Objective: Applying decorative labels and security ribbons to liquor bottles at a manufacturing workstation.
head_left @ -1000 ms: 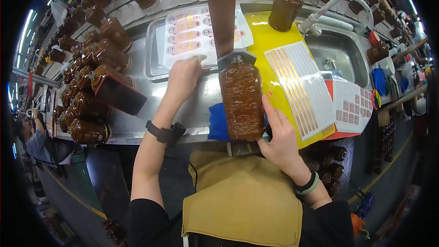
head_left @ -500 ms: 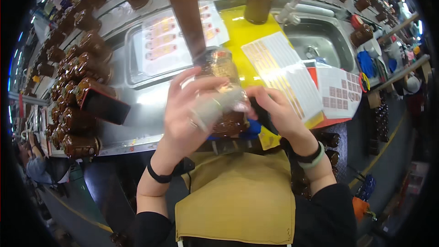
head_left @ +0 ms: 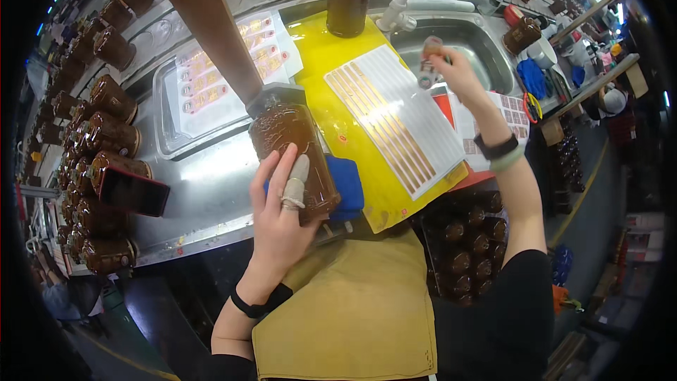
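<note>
A large brown glass bottle lies tilted at the worktop's front edge, its neck end against a dark grey block at the foot of a brown post. My left hand grips its near end, with a pale fabric cover on one finger. Under and beside the bottle is a blue pad. My right hand is raised by the sink, fingers closed on a small printed label, partly blurred. Sheets of long gold-striped labels lie on a yellow mat between my hands.
Several brown bottles crowd the left of the steel counter, with a dark phone-like slab propped against them. Another bottle stands upright at the back. A sink with a white tap is at right. Label sheets lie on a tray.
My right hand has moved away from the bottle, up and right toward the sink, and now carries a small label. My left hand now rests on the bottle, and the whole view has shifted.
</note>
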The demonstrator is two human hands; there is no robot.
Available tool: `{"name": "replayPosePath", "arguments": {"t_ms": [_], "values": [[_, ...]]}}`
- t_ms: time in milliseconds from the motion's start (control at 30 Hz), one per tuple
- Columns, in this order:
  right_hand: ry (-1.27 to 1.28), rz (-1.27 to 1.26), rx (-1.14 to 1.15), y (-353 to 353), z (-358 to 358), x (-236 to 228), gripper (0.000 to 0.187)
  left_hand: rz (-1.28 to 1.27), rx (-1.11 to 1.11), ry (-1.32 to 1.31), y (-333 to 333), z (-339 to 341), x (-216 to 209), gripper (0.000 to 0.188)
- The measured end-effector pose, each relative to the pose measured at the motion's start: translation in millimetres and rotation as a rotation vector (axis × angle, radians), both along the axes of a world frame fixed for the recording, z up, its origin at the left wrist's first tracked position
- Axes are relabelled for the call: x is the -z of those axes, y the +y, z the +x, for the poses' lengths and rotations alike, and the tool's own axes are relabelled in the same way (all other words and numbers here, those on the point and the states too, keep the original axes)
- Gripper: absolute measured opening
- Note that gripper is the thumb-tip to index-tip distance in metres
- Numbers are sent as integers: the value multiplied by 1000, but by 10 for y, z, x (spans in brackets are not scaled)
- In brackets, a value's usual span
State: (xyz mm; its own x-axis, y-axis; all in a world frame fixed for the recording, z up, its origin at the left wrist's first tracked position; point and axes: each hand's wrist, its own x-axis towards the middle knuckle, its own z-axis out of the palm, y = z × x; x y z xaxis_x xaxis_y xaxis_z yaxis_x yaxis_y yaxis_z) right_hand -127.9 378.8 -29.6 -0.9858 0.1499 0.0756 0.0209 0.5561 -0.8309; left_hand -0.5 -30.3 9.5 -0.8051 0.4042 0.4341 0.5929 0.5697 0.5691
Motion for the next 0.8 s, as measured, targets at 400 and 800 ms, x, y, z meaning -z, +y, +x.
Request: {"name": "replayPosePath", "arguments": {"t_ms": [400, 800], "values": [[-313, 708, 118, 537, -449, 540, 23, 167, -82, -7, -200, -59, 174, 95], [229, 91, -571, -1857, 752, -1219, 26, 270, -34, -123, -307, -87, 318, 104]]}}
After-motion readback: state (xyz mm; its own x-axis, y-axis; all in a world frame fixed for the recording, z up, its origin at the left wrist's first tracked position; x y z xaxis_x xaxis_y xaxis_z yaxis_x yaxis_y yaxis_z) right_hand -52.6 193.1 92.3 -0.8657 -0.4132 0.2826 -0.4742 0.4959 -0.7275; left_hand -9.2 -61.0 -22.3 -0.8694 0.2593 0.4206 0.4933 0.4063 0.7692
